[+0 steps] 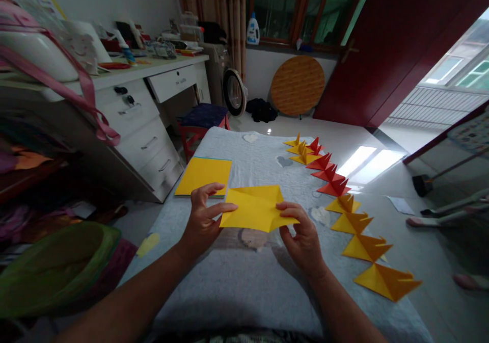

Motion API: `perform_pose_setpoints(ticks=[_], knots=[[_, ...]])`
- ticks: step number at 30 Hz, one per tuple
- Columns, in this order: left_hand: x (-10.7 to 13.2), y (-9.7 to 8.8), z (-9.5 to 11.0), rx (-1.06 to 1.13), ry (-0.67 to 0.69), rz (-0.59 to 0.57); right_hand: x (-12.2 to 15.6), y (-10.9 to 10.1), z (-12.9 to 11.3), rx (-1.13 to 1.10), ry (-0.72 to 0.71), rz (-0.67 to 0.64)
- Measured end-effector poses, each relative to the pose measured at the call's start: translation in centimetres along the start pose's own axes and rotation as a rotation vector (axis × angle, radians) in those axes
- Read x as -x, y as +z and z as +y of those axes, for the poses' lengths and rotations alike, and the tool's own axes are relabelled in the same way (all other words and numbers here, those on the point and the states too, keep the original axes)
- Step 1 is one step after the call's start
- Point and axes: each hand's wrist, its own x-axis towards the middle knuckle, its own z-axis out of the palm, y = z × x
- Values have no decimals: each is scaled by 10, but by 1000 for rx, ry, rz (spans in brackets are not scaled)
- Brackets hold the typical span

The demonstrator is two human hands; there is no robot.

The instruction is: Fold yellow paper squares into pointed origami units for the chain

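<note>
A sheet of yellow paper with crease lines is held up over the cloth-covered table. My left hand pinches its left edge between thumb and index finger. At the right edge, my right hand grips the sheet, its thumb below and fingers on top. Behind my left hand lies a stack of yellow paper. Along the table's right side runs a row of folded paper pieces with pointed tips: yellow ones nearest, red ones farther back, more yellow ones at the far end.
On the left stand a white desk with drawers and a green bin. A stool is beyond the table's far left corner, near a washing machine with its round door open. A round wooden board leans on the far wall.
</note>
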Motion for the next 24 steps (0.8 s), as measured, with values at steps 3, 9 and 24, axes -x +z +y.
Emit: perform_pose_setpoints(ticks=[3,9,24], knots=[[-4,-5,3,194,-15,-51,-2,-1,-1,60,-3,28],[-7,4,1,702,-431,-106,-3,-5,2,-65,147,-58],[1,19,4,840,-776,-376,-2,2,11,-146,521,-20]])
